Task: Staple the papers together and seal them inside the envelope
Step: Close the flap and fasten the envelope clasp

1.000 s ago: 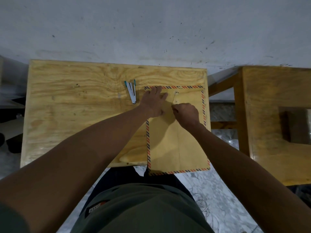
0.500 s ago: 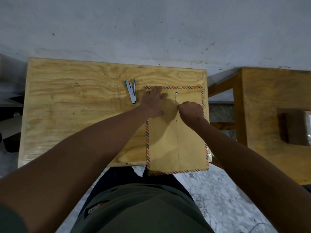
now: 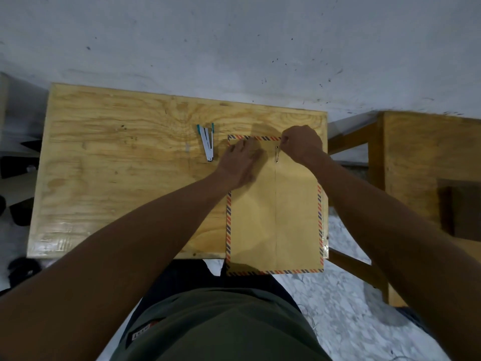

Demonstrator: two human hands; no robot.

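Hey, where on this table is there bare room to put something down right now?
The widest bare patch of the plywood table runs from its left edge to the stapler. A thin strip lies between the envelope and the far edge. The right side is crowded: the envelope, left hand flat on it, right hand pinching at the clasp.

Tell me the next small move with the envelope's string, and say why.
Probably wind the string around the upper button: the right hand pinches it there, while the left hand presses the envelope flat, flap folded down.
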